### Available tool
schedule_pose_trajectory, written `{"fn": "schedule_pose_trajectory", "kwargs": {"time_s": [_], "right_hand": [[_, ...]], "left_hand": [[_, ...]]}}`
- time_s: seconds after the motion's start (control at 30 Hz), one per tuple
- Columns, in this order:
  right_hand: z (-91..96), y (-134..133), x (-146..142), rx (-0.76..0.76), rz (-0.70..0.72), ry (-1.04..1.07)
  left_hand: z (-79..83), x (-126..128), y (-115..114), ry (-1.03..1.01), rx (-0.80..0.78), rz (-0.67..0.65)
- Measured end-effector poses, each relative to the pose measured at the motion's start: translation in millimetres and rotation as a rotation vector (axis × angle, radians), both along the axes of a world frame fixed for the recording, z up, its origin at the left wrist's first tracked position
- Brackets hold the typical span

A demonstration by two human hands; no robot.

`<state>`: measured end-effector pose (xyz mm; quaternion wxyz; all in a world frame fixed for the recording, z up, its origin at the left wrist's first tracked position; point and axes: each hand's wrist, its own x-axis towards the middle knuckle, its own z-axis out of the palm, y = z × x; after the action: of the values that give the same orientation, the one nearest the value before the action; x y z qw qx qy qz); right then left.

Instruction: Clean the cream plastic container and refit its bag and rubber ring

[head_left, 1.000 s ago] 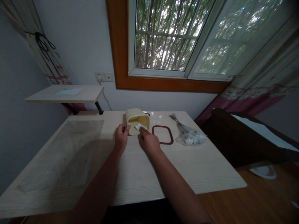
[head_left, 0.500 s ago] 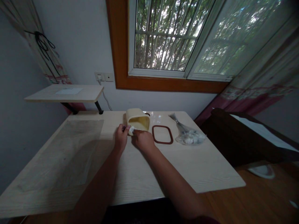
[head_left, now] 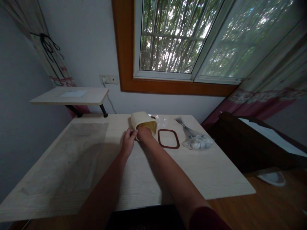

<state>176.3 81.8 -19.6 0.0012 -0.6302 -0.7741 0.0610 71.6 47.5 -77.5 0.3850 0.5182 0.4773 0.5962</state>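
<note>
Head view shows the fingers of the left hand (head_left: 128,141) pinched together on the near left edge of a cream bin (head_left: 139,117), the thumb lying along the rim. The right hand (head_left: 144,132) reaches in through the mouth of the bin, its fingers hidden inside, so whether they are apart, together or clamped on something I cannot tell. The bin lies on its side near the far edge of the tabletop (head_left: 192,175), its opening turned toward the person and its inner wall a deeper yellow. Just beside it on the right, a red-brown frame (head_left: 177,139) with rounded corners lies flat, apart from both hands. Further right, near the tabletop's right edge, rests a clear bag (head_left: 198,142) with a gathered neck pointing away and whitish contents too blurred to name. Over on the left side a thin see-through sheet (head_left: 76,147) is spread flat, the shadow of the left arm falling across part of it. Behind the sheet, at the far left corner, a small raised shelf (head_left: 48,97) on dark legs carries a piece of white paper (head_left: 73,93). On the wall beyond are two sockets (head_left: 108,79), a cord hanging from the left one, and a window (head_left: 172,38) in an orange-brown frame.
</note>
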Motion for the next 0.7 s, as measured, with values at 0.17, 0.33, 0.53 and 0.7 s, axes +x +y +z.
{"fn": "schedule_pose_trajectory", "kwargs": {"time_s": [0.17, 0.33, 0.53, 0.7], "right_hand": [[-6.9, 13.8, 0.1, 0.024, -0.057, 0.01], [-14.7, 21.5, -2.2, 0.005, -0.094, -0.004], [-19.6, 26.8, -4.6, -0.011, -0.108, -0.01], [-21.4, 19.1, -2.0, 0.06, -0.109, 0.017]], "left_hand": [[3.1, 3.6, -3.7, -0.018, 0.001, 0.051], [3.9, 4.7, -5.7, -0.03, 0.021, 0.063], [7.9, 7.7, -9.5, -0.022, 0.036, 0.08], [8.1, 5.9, -10.0, -0.005, 0.031, 0.094]]}}
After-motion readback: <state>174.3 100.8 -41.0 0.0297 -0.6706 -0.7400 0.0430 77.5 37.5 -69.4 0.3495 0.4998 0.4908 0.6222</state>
